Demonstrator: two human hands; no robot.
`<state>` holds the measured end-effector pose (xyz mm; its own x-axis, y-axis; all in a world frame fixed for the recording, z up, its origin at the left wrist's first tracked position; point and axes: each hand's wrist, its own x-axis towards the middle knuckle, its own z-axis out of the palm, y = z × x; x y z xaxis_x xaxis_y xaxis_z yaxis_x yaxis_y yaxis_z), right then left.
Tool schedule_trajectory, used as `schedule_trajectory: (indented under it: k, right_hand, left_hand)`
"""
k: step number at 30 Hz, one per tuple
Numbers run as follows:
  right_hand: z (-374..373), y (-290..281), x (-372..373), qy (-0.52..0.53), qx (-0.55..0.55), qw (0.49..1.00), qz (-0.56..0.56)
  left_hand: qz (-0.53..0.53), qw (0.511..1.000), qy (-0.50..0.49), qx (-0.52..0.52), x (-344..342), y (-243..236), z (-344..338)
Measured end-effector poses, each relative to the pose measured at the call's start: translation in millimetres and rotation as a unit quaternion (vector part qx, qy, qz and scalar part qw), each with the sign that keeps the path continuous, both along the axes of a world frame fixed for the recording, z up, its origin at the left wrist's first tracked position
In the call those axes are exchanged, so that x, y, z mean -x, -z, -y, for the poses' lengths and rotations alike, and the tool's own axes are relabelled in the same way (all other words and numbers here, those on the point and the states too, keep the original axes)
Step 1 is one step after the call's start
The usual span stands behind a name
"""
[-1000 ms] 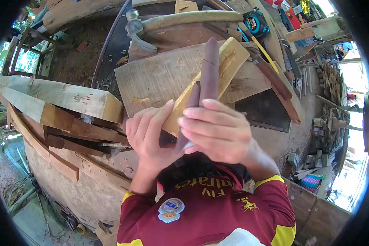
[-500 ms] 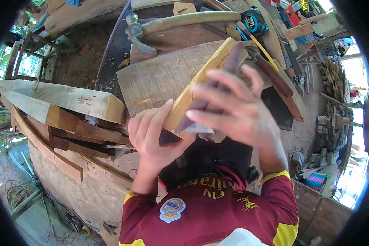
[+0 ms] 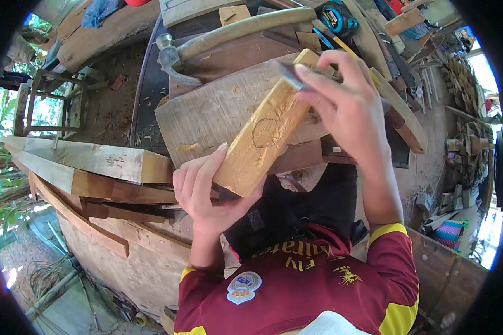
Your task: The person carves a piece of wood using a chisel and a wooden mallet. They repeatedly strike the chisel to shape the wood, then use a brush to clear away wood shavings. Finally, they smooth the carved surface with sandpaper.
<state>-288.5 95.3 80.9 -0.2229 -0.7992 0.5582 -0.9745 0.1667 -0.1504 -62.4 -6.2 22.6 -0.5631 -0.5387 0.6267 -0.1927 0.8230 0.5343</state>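
A pale yellow wooden block (image 3: 251, 148) is held at a slant over the bench, its face rough, with a rounded outline marked on it. My left hand (image 3: 201, 187) is closed around its near end, thumb and fingers on opposite sides. My right hand (image 3: 352, 100) pinches a dark piece of sandpaper (image 3: 294, 77) against the block's far end. Most of the sandpaper is hidden behind my fingers. Under the block lies a flat, grained board (image 3: 198, 114) with a few wood chips on it.
A claw hammer (image 3: 246, 32) lies beyond the board, near a blue and black tape measure (image 3: 337, 19) and a yellow stick (image 3: 347, 47). Thick timbers (image 3: 103, 159) are stacked at the left. On the right lies a wooden plank (image 3: 411, 131).
My right hand has slid the sandpaper away from me, from along the block to its far end. The block's marked face has turned into view; my left hand keeps its grip.
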Motion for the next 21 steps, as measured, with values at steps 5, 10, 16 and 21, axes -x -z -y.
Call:
schedule_trajectory:
  k: [5,10,16,21]
  right_hand:
    - [-7.2,-3.8,-59.4,-0.105,-0.035,0.994,0.015]
    - [-1.2,-1.7,-22.0,-0.009,-0.002,1.000,0.016]
    - [-4.6,-8.7,-35.5,-0.057,-0.020,0.996,0.068]
    - [-9.3,-6.1,-46.9,-0.112,-0.026,0.993,0.026]
  left_hand:
    - [0.012,1.000,0.015,-0.004,-0.5,-0.3,1.9]
    - [0.002,1.000,-0.014,0.025,2.0,0.7,0.7]
    - [-0.009,1.000,-0.004,0.011,5.6,-1.4,1.0]
    - [-0.024,1.000,0.001,0.011,-0.7,6.2,2.4]
